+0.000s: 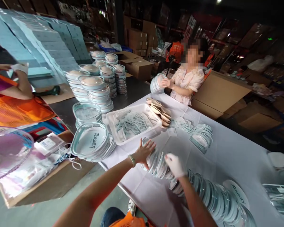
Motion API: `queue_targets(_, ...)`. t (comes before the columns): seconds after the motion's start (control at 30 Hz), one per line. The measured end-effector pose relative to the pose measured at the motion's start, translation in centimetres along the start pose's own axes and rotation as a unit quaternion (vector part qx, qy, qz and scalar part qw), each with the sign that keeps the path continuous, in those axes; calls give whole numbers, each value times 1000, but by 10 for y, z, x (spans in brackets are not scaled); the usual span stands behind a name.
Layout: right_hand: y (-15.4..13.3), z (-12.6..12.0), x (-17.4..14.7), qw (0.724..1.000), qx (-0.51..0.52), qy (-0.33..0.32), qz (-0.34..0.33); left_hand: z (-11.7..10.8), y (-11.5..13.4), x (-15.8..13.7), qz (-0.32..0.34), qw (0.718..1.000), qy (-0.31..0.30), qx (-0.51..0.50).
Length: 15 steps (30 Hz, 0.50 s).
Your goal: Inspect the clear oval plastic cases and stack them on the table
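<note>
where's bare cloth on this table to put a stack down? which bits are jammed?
Free: white cloth right of the small lid pile, toward the far edge by the cardboard box; also a patch near the front edge, below the left hand. Crowded: around the white basket, and the lid row under the right hand.

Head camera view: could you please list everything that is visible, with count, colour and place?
row of clear lids: many, transparent, lying overlapped on the white tablecloth under both hands
white basket: one, holds small sachets, table centre
beige puffs: a small pile, right of the basket
stacks of round cases: several, pale teal and clear, dark table at left
fan: one, pink grille, far left
cardboard boxes: several, brown, behind and right
co-worker: one, light blouse, seated across, holds a round case
left hand: bare, green bracelet, open on the lids
right hand: white glove, resting on the lids
</note>
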State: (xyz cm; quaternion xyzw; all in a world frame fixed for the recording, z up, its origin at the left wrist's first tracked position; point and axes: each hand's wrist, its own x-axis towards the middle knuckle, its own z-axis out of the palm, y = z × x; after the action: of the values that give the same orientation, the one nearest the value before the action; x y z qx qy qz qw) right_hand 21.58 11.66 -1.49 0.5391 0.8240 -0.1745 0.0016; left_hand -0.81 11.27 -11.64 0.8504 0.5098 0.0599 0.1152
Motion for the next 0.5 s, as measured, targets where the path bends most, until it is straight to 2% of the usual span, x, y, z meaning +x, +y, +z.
queue_targets(0.1, -1, -7, 60, 995, 41, -47, -77, 1, -9, -9, -7, 999, -35, 33)
queue_targets(0.23, -8, -1, 120, 978, 59, -143, -137, -2, 2, -9, -22, 997, -56, 52)
queue_targets(0.37, -12, 7, 142, 976, 43, -166, -135, -7, 11, -5, -35, 994, -66, 76)
queue_targets(0.5, -21, 7, 142, 985, 22, -134, -103, -10, 12, -3, -29, 994, -71, 81)
